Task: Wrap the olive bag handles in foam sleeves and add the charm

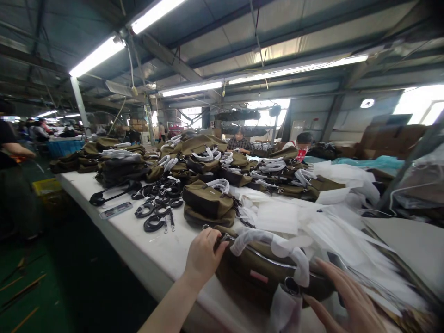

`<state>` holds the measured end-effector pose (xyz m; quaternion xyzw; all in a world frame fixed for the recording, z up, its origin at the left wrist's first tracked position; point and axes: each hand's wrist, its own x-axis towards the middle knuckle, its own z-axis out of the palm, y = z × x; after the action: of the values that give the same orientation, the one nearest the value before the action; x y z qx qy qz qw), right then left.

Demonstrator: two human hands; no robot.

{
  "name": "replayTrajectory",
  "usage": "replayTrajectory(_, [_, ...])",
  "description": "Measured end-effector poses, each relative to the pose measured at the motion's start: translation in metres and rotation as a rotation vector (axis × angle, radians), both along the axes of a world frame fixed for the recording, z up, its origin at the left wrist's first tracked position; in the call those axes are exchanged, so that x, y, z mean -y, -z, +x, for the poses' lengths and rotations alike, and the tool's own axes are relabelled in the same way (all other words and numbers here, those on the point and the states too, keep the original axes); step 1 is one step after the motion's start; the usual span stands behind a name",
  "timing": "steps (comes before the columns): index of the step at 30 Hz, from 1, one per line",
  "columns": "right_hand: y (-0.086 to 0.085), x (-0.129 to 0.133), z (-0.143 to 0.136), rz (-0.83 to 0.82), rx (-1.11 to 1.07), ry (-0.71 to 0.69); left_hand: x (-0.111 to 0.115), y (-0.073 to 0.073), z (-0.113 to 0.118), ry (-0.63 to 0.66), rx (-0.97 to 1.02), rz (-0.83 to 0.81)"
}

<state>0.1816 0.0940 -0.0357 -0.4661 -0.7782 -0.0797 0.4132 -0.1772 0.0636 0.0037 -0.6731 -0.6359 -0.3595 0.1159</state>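
An olive-green bag (243, 270) with a silver zipper, a small pink label and a handle wrapped in white material lies at the near edge of the table. My left hand (204, 254) grips its left end near the zipper's end, thumb and fingers pinched on the fabric. At the bag's right end is my right hand (347, 291), slightly blurred, with thumb and fingers apart. A metal ring with white wrapping hangs at the bag's front. Just behind it sits a stack of similar olive bags (208, 203).
Coiled black straps (156, 208) and a flat phone-like object (116, 210) lie on the white table (138, 240) at left. Piled bags (204, 148) fill its far side. White sheets (277, 215) spread at right. People sit beyond; another person stands far left.
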Motion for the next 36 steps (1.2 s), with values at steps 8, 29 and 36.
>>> replayTrajectory(8, [-0.032,0.0,-0.042,-0.13,0.1,-0.178,-0.003,-0.016,-0.005,0.007,-0.163,-0.201])
replayTrajectory(29, [-0.054,0.017,-0.072,-0.242,-0.072,-0.087,-0.034,-0.051,-0.014,0.198,0.376,-0.692])
replayTrajectory(36, [-0.042,0.02,-0.064,-0.237,-0.005,-0.172,-0.02,-0.042,-0.026,0.332,0.977,-0.945])
